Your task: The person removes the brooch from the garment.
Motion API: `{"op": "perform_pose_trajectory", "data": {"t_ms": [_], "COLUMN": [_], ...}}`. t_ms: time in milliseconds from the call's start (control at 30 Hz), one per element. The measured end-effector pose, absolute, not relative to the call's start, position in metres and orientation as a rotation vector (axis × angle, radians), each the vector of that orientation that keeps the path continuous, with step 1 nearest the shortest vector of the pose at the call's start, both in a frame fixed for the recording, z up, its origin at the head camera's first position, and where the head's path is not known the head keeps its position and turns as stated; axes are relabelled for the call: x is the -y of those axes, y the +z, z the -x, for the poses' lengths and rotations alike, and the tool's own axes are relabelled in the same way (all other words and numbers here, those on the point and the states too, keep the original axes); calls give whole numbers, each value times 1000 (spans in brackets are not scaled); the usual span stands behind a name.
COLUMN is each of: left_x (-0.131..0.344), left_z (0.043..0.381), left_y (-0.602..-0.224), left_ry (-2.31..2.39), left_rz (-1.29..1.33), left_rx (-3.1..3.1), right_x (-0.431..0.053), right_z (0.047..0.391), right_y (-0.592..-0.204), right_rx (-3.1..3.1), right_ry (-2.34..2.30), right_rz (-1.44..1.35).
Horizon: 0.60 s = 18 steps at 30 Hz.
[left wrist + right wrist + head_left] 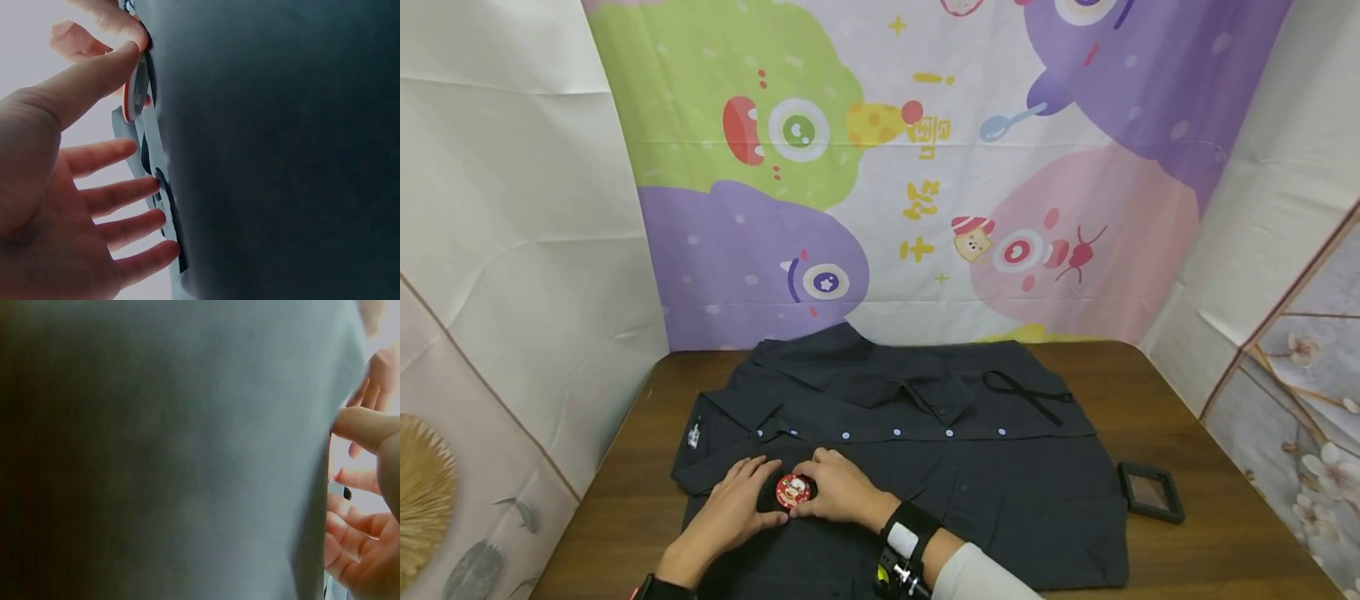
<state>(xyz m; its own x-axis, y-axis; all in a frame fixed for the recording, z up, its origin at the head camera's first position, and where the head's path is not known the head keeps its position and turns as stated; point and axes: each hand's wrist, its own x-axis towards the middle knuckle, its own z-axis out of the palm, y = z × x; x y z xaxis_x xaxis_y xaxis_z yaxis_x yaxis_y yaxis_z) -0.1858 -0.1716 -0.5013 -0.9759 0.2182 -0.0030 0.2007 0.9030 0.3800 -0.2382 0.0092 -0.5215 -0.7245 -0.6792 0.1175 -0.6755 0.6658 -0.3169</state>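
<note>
A dark button-up shirt (1015,508) lies spread on the table, its row of pale buttons running across it. On it, a round red button badge (793,492) with a cartoon picture faces up. My right hand (844,493) pinches the badge between thumb and index finger from the right. To the left of it, my left hand (730,510) is spread, the thumb close to the badge's lower edge. In the left wrist view the badge (139,94) shows edge-on, tilted off the fabric, and the left fingers (119,195) are straight. Dark cloth fills most of the right wrist view.
A small black square frame (1150,492) sits right of the shirt on the brown wooden table (1217,533). A thin black cord (1026,392) lies on the shirt's upper right. A cartoon-print cloth (917,300) hangs behind the table, with pale fabric at both sides.
</note>
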Motion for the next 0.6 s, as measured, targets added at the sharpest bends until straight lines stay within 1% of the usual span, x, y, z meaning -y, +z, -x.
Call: {"op": "perform_pose_trajectory", "data": {"t_ms": [367, 600], "left_x": [171, 170], "left_z": [185, 186], "left_y": [-498, -498], "left_ry": [641, 655], "left_rz": [-301, -311], "left_rx": [-2983, -2946], "right_x": [-9, -12], "right_z": [239, 241], "right_y": [-524, -523], "right_rx": [-2861, -2830], "right_ry": [-566, -567], "right_rz": [1119, 1161]}}
